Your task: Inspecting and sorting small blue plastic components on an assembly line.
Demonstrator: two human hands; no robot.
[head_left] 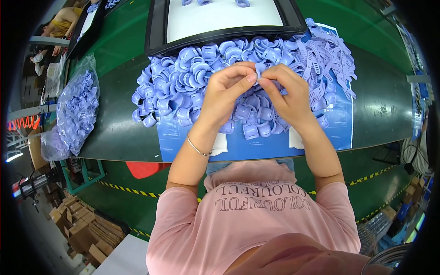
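Observation:
Over the middle of the table, my left hand and my right hand meet, fingertips almost touching. Both are closed in a pinch on a small light-purple plastic piece; most of it is hidden by the fingers. Below and behind them spreads a heap of curved purple plastic parts, like short cuffs. Against its right side lies a pile of lighter purple slotted straps. The heaps rest partly on a blue printed sheet.
Beyond the heap stands a black-rimmed tray with a white bottom and a few purple parts inside. A clear bag full of purple parts lies at the table's left end. A red stool shows below the dark green table's near edge.

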